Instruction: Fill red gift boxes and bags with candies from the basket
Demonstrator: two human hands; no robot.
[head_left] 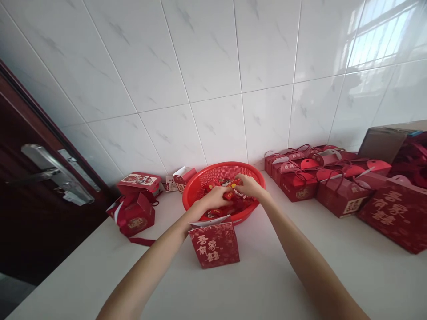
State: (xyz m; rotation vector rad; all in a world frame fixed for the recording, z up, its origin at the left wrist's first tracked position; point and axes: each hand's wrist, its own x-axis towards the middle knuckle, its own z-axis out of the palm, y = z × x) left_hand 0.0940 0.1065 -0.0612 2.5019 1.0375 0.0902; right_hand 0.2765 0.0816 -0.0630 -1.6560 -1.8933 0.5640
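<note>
Both hands reach into a round red plastic basket that holds small, shiny red-wrapped sweets. My left hand is closed around a red and yellow wrapped sweet, its fingertips partly hidden among the others. Just to its right, my right hand has curled fingers pinching at a wrapped sweet. In front of the basket, under my left forearm, a dark red gift box with white Chinese characters stands upright, its top flaps open.
Several red gift boxes with cord handles stand in rows at the right, near a larger open box of dark red material. At the left are more red boxes and a ribbon. A tiled wall backs the white table; a door is beyond its left edge.
</note>
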